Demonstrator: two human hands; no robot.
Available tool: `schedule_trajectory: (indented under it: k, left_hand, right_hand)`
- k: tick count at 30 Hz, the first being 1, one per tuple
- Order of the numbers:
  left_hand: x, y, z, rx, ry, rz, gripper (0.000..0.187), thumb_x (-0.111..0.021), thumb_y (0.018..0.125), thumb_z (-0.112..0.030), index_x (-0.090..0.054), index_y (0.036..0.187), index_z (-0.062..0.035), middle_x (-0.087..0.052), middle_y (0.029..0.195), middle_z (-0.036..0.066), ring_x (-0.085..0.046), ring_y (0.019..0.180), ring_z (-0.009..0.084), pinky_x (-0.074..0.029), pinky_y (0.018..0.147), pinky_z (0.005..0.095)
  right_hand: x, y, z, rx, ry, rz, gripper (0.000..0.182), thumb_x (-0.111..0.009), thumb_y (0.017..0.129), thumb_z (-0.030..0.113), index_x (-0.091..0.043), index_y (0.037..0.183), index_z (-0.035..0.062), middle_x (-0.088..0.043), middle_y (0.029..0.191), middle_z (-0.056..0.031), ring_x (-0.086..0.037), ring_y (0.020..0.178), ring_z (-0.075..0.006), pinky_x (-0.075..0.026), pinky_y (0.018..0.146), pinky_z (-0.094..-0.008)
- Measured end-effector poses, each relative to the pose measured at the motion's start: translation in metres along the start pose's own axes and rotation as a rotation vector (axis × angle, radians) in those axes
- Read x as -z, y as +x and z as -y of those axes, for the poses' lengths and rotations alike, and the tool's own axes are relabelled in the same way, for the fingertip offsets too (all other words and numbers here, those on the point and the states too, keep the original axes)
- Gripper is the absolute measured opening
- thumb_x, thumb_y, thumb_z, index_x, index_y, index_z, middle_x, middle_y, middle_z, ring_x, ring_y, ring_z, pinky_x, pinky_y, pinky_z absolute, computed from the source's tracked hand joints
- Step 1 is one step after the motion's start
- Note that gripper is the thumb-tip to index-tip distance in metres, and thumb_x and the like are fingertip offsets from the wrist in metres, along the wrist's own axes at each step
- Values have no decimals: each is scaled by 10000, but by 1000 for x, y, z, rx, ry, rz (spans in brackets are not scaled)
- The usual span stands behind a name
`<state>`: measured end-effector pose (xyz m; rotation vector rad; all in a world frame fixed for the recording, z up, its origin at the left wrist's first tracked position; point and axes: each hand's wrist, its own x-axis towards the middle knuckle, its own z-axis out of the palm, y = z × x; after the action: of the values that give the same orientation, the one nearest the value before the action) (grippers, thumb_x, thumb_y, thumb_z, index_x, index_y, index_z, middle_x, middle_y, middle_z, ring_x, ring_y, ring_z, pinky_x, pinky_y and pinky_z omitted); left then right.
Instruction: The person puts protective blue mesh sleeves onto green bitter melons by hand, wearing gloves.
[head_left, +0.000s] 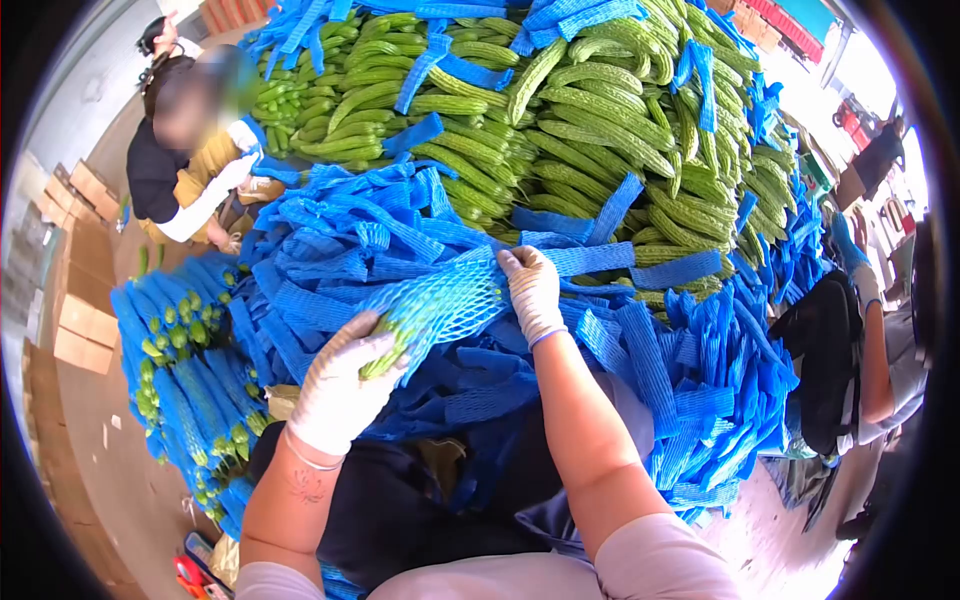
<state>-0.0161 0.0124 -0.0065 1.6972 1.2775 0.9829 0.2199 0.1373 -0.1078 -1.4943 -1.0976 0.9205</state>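
Netted gourd (425, 318) bridges left hand (345, 380) and right hand (532, 292).

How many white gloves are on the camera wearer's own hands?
2: one on the left hand, at the near end of the stretched blue net, and one on the right hand, at its far end. Neither glove is hidden.

One head-worn camera looks forward and down over the lap (420, 520), close to the left hand (345, 385) and right hand (533, 292), its round view facing the near edge of the netting heap (330, 230).
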Motion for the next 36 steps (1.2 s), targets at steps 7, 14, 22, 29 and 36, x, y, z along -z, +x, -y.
schedule_trajectory:
  k: [7,14,22,29,36]
  left_hand:
    - [-8,-6,-40,176,-683,-29,398,-579,846,-40,-524,1232,40,-593,1158,141,-587,1023,231,-453,919,314]
    - [-32,-10,-28,-434,238,386,271,-643,841,-156,-594,1074,-26,-603,1050,212,-582,970,396,-483,834,388]
    - [-3,30,-28,-324,181,-249,430,-693,762,36,-548,1153,-69,-509,1142,81,-529,727,109,-479,678,232]
    - [-3,20,-38,-69,191,17,311,-716,769,-34,-557,1034,-63,-567,726,17,-527,621,118,-449,595,264]
    - [1,15,-34,-122,451,128,186,-678,809,-210,-614,900,-61,-614,794,117,-609,695,294,-469,619,372]
  right_hand:
    - [2,-8,8,139,-107,-92,292,-635,868,228,-605,1055,5,-662,980,-131,-621,867,-177,-479,785,-321]
    - [14,-50,49,-444,987,755,594,-628,859,452,-513,1199,-21,-632,1075,-203,-656,871,-296,-556,758,-412]
    - [-2,-87,68,-403,1037,877,461,-617,902,268,-488,1279,38,-638,1053,-68,-638,904,-151,-522,804,-293]
    - [3,-82,52,-534,1115,867,431,-587,921,272,-497,1251,10,-632,1003,-58,-623,824,-129,-525,742,-283]
    - [6,-77,50,-471,1049,929,495,-617,896,314,-477,1264,15,-633,1034,-77,-639,867,-158,-535,778,-301]
